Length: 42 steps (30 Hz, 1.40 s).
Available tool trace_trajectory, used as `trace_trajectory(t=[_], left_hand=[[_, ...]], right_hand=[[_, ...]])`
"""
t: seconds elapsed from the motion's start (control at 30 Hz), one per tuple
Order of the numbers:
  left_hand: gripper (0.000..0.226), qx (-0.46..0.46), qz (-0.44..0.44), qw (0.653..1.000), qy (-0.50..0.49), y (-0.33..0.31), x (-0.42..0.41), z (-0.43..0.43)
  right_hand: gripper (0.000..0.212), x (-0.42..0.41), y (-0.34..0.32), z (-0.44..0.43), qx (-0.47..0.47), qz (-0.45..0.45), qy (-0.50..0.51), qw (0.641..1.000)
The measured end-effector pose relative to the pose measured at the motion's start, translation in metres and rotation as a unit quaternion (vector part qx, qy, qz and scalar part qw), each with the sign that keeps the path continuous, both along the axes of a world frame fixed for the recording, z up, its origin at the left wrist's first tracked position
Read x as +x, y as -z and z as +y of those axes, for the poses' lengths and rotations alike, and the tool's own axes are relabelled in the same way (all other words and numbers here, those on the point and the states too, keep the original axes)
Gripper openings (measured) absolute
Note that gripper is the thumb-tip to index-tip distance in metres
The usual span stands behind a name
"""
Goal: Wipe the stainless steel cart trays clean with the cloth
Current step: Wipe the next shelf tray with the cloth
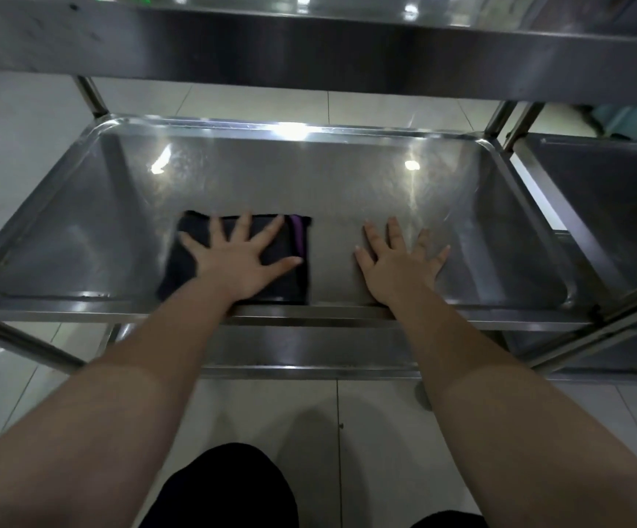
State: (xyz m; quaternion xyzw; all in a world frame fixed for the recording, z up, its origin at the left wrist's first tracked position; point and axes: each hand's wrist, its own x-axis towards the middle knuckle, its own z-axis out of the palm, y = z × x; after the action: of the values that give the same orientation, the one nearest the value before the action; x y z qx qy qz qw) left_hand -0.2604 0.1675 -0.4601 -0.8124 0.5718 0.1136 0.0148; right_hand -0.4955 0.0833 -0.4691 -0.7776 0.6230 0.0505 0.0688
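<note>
While left hand (233, 257) presses it, dark cloth (290, 284), purple stripe, shiny tray (347, 177)

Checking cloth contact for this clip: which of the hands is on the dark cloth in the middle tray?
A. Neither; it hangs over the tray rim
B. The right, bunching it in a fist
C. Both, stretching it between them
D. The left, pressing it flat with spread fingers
D: the left hand lies spread on the dark cloth, while the right hand rests flat on the bare floor of the tray beside it.
</note>
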Motion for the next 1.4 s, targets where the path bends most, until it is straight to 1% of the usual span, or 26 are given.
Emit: trace_trajectory(t=[0.07, 0.13, 0.23, 0.37, 0.43, 0.53, 0.63, 0.7, 0.8, 0.9, 0.97, 1.03, 1.1, 1.17, 1.23, 1.27, 1.33, 1.4], left_hand=[[0.091, -0.008, 0.001, 0.999, 0.040, 0.002, -0.039, -0.008], [0.090, -0.016, -0.001, 0.998, 0.055, 0.004, -0.050, -0.010], [0.089, -0.028, -0.001, 0.998, 0.063, 0.005, -0.018, 0.002], [0.083, -0.018, 0.004, 1.000, 0.000, 0.000, 0.051, 0.027], [0.083, -0.007, 0.005, 1.000, -0.026, -0.001, 0.065, 0.031], [0.090, 0.005, -0.001, 1.000, -0.018, -0.003, 0.032, 0.014], [0.091, -0.005, -0.014, 0.998, 0.062, 0.001, -0.030, -0.004], [0.089, -0.010, -0.015, 0.996, 0.085, 0.002, -0.042, -0.005], [0.089, -0.020, -0.008, 0.997, 0.068, 0.004, 0.003, 0.011], [0.085, -0.005, -0.006, 1.000, -0.009, 0.000, 0.074, 0.042], [0.084, 0.008, 0.001, 0.999, -0.037, -0.003, 0.096, 0.054], [0.085, 0.014, 0.001, 0.999, -0.034, -0.004, 0.099, 0.053], [0.084, 0.008, 0.006, 0.999, -0.030, -0.002, 0.095, 0.050], [0.083, -0.005, 0.012, 0.999, -0.030, 0.000, 0.096, 0.050], [0.083, -0.017, 0.017, 0.999, -0.031, 0.000, 0.098, 0.053], [0.084, -0.021, 0.018, 0.999, -0.029, 0.000, 0.098, 0.054], [0.088, -0.024, 0.016, 0.999, -0.028, 0.002, 0.105, 0.059], [0.089, -0.020, 0.019, 0.999, -0.042, 0.002, 0.130, 0.070]], right_hand=[[0.060, -0.002, 0.001, 0.000, 0.003, -0.003, 0.000, 1.000], [0.060, -0.004, 0.001, -0.002, -0.001, -0.007, -0.004, 1.000], [0.060, -0.005, 0.001, -0.002, 0.000, -0.015, -0.011, 1.000], [0.063, -0.004, 0.000, -0.002, 0.006, -0.015, -0.011, 1.000], [0.066, -0.003, 0.000, -0.001, 0.004, -0.007, -0.010, 1.000], [0.066, 0.000, 0.000, 0.000, 0.004, 0.005, -0.001, 1.000], [0.066, -0.002, -0.001, 0.000, 0.003, 0.002, -0.001, 1.000], [0.067, -0.006, 0.000, -0.001, 0.012, 0.006, -0.003, 1.000], [0.067, -0.007, 0.000, 0.000, 0.017, 0.000, -0.009, 1.000], [0.066, -0.004, -0.004, 0.000, 0.028, 0.003, -0.011, 1.000], [0.066, -0.002, -0.007, 0.002, 0.025, 0.010, 0.002, 1.000], [0.065, 0.015, -0.012, 0.006, -0.004, -0.018, 0.000, 1.000], [0.062, 0.060, -0.019, 0.012, -0.036, -0.083, -0.060, 0.994], [0.060, 0.120, -0.024, 0.024, -0.022, -0.145, -0.124, 0.981], [0.056, 0.164, -0.022, 0.038, 0.020, -0.171, -0.134, 0.976], [0.055, 0.174, -0.018, 0.042, 0.021, -0.165, -0.131, 0.977], [0.055, 0.176, -0.007, 0.046, -0.019, -0.122, -0.128, 0.984], [0.058, 0.172, -0.001, 0.046, -0.025, -0.090, -0.137, 0.986]])
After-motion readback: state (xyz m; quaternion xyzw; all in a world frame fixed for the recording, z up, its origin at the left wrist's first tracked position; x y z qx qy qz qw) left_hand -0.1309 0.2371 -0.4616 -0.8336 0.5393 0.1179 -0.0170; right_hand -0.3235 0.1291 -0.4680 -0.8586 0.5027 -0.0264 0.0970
